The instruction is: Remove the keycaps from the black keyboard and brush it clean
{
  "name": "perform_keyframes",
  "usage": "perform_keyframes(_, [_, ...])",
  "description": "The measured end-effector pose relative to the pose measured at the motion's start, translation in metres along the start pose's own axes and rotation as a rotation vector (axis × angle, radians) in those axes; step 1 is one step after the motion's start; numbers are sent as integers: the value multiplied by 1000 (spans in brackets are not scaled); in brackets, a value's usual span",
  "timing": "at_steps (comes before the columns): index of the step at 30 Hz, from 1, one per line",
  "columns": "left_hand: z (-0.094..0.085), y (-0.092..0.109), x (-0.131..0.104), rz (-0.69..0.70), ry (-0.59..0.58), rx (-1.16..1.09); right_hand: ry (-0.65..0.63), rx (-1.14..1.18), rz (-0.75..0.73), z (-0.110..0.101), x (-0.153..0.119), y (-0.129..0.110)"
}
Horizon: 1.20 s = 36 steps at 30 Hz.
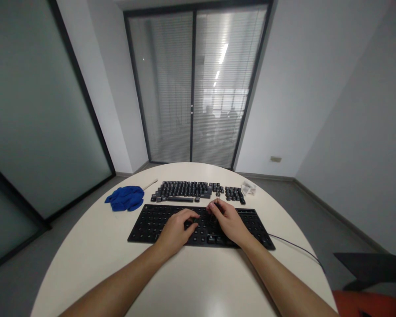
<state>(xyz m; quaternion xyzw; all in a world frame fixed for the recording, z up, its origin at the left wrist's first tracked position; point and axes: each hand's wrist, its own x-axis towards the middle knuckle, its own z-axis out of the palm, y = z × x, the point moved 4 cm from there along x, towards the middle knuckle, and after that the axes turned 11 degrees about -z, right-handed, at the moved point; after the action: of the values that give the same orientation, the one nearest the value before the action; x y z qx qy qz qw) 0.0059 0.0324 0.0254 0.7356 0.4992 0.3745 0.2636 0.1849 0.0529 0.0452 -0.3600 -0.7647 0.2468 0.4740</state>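
Note:
A black keyboard [145, 229] lies across the table with most of its keycaps off, leaving bare switch posts. A few wide keycaps [214, 239] sit along its near edge. My left hand [177, 226] rests on the keyboard's middle, thumb and index finger apart with a gap between them. Above the keyboard, right of centre, my right hand [229, 220] is closed in a pinch on a thin, wire-like tool [218, 194], mostly hidden by the fingers. Beyond the keyboard, loose black keycaps [185, 189] are laid out in rows.
A crumpled blue cloth [125, 198] lies at the left, with a thin brush-like stick [150, 184] beside it. Small clear plastic packaging [248, 188] is at the back right. The keyboard's cable [297, 246] runs over the right side of the round white table [95, 246].

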Motion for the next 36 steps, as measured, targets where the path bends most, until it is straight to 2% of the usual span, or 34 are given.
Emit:
perform_keyframes(5, [1,-2,-1,-9,-7,-1,46,-49,37,-8,0,7])
perform_keyframes(12, [-3,2,-2,-26,15,-16,179,-176,142,-40,1,17])
perform_keyframes(19, [4,2,5,-48,21,-4,182,-268,148,-49,0,23])
perform_keyframes(27, [17,4,37,-37,15,43,189,-283,124,-50,0,24])
perform_keyframes(31, [18,10,58,30,34,210,175,-280,128,-49,1,24])
perform_keyframes(36, [26,11,78,15,34,332,142,-264,115,-46,2,22])
